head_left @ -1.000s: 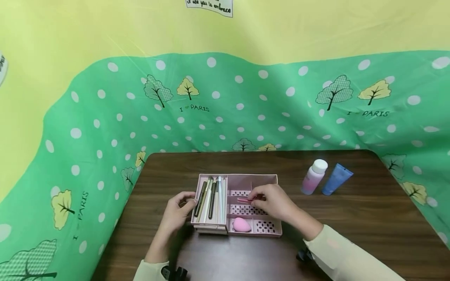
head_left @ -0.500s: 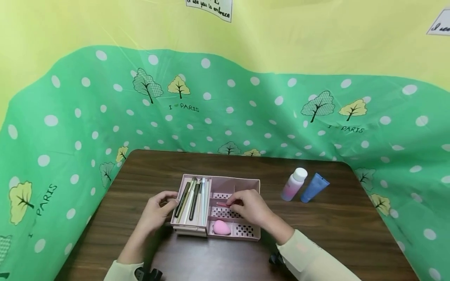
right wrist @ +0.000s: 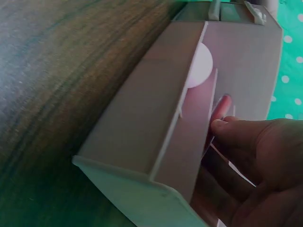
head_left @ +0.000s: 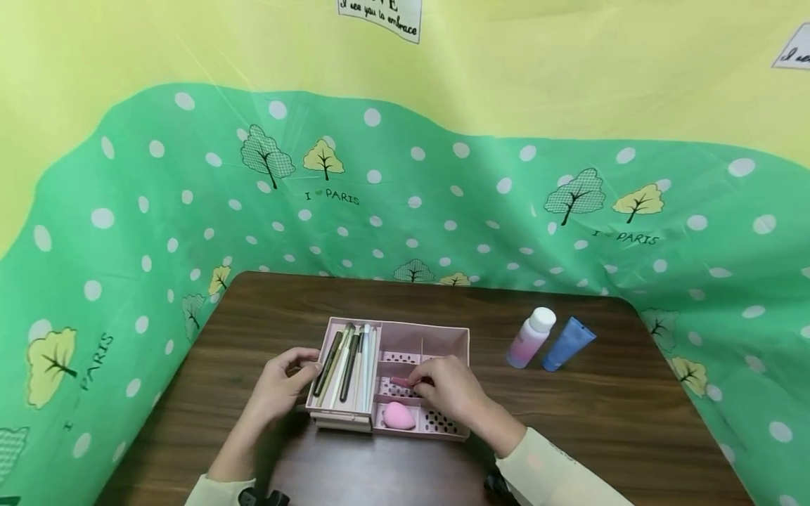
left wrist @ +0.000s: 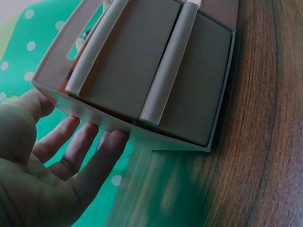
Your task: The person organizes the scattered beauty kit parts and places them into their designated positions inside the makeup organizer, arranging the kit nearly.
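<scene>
A pink divided makeup organizer (head_left: 445,329) stands at the middle of the table. My right hand (head_left: 452,388) is over its right half and pinches a slim pink stick (head_left: 400,381) between thumb and fingertips, low in the middle compartment. The right wrist view shows that stick (right wrist: 221,108) beside a thin divider. My left hand (head_left: 278,383) rests against the organizer's left outer wall, fingertips touching it in the left wrist view. Makeup brushes and pencils (head_left: 346,369) lie in the left compartment, above the drawer fronts (left wrist: 194,80). A pink makeup sponge (head_left: 399,416) sits in the front compartment.
Right of the organizer, a pink-and-white bottle with a white cap (head_left: 531,337) and a blue tube (head_left: 568,344) stand on the dark wooden table (head_left: 278,299). A green and yellow printed cloth (head_left: 380,161) hangs behind the table.
The right hand has lowered the pink stick a little into the middle compartment. The left hand stays at the organizer's side. The head view has shifted, so everything appears further left.
</scene>
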A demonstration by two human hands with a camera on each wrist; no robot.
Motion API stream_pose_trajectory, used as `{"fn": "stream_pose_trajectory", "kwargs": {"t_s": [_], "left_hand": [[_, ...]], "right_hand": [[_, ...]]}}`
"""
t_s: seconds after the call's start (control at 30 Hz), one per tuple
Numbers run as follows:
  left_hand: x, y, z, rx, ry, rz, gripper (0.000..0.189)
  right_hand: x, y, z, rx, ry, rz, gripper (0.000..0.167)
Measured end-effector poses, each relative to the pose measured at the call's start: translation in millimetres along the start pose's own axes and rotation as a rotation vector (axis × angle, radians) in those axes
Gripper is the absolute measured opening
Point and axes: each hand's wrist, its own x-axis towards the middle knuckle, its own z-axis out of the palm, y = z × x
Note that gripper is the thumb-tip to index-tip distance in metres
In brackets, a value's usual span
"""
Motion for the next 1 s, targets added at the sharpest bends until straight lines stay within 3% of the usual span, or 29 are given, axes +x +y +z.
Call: {"fn": "stream_pose_trajectory", "kwargs": {"t_s": [0.23,0.4,0.63,1.0], "left_hand": [[-1.0,-0.3,22.0,-0.107,0.029,-0.021,0.025],[0.1,0.0,29.5,-0.133,0.033,-0.025,0.024],[-1.3,0.9,26.7,-0.122,0.047,-0.032,0.021],[-5.5,2.5,11.8,-0.08,0.058,-0.037,0.023]], "right_hand": [[-8.5,10,-5,-0.067,-0.022,-0.003,0.017],[-10.5,13,-9,-0.078,-0.028,0.0,0.02],[-9.4,11,-7,-0.055,-0.044,-0.001,0.019],[-8.1,4,-1,0.018,0.001,-0.004,0.015]]}}
